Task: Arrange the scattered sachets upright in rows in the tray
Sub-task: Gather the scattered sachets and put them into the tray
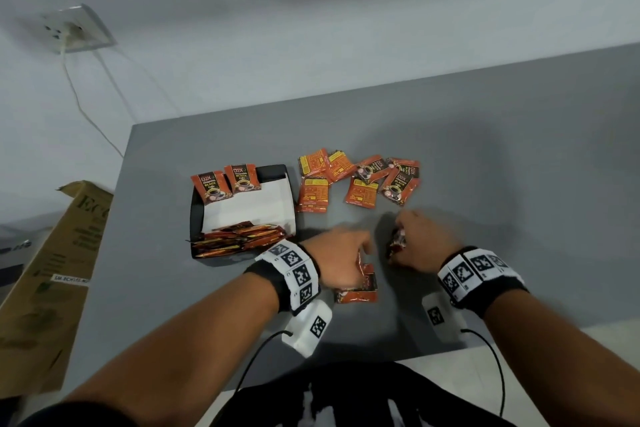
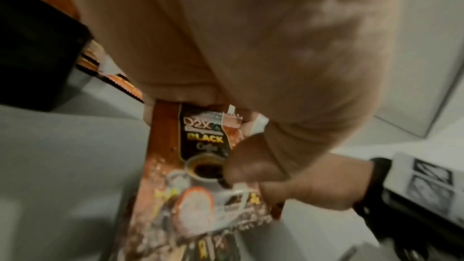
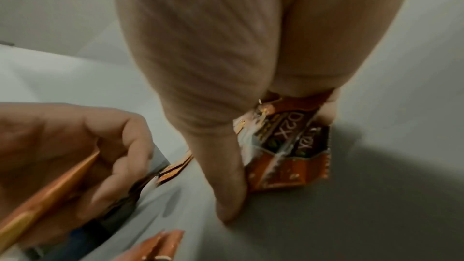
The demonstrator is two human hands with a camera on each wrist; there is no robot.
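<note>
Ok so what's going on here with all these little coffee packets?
A person is sorting coffee sachets into a black tray on a grey table. The left hand grips a few sachets just above the table, and the right hand pinches another small bunch. In the tray, two sachets stand upright at the far end and a packed row fills the near end. A loose scatter of sachets still lies flat beside the tray.

A brown cardboard box [image 1: 52, 274] leans far left of both grips, off the grey table [image 1: 519, 184]. Beyond it, up on the white wall [image 1: 311, 10], a socket [image 1: 78, 28] trails a thin cable [image 1: 86, 107].
</note>
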